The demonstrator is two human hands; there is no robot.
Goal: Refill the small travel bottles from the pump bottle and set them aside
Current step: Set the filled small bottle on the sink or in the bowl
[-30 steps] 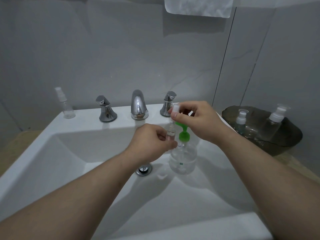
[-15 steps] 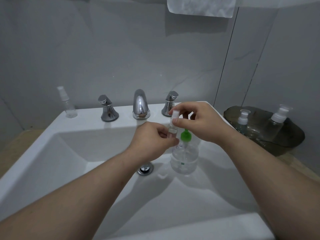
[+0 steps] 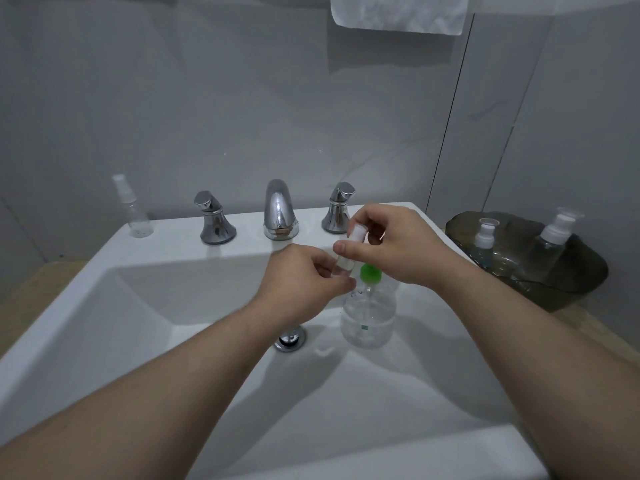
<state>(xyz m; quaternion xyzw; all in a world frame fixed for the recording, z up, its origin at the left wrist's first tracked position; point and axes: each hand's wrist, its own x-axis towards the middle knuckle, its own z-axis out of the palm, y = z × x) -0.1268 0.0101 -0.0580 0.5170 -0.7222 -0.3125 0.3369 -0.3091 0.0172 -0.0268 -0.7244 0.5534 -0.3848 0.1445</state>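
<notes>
A clear pump bottle (image 3: pixel 369 317) with a green pump head stands inside the white sink (image 3: pixel 145 306), right of the drain. Above it my left hand (image 3: pixel 301 285) grips the body of a small clear travel bottle (image 3: pixel 341 263), mostly hidden by my fingers. My right hand (image 3: pixel 391 244) pinches that bottle's white spray top (image 3: pixel 356 233) between thumb and fingers. Another small spray bottle (image 3: pixel 133 209) stands on the sink's back left corner. Two more travel bottles (image 3: pixel 485 240) (image 3: pixel 550 244) sit in a dark bowl (image 3: pixel 581 285) at the right.
A chrome faucet (image 3: pixel 278 211) with two handles (image 3: pixel 211 220) (image 3: pixel 339 209) lines the sink's back ledge. The drain plug (image 3: pixel 290 337) lies mid-basin. A white towel (image 3: pixel 398 10) hangs on the wall above. A tan counter flanks the sink.
My right hand has lowered the white spray top down onto the small bottle held by my left hand. Both hands sank slightly towards the green pump head.
</notes>
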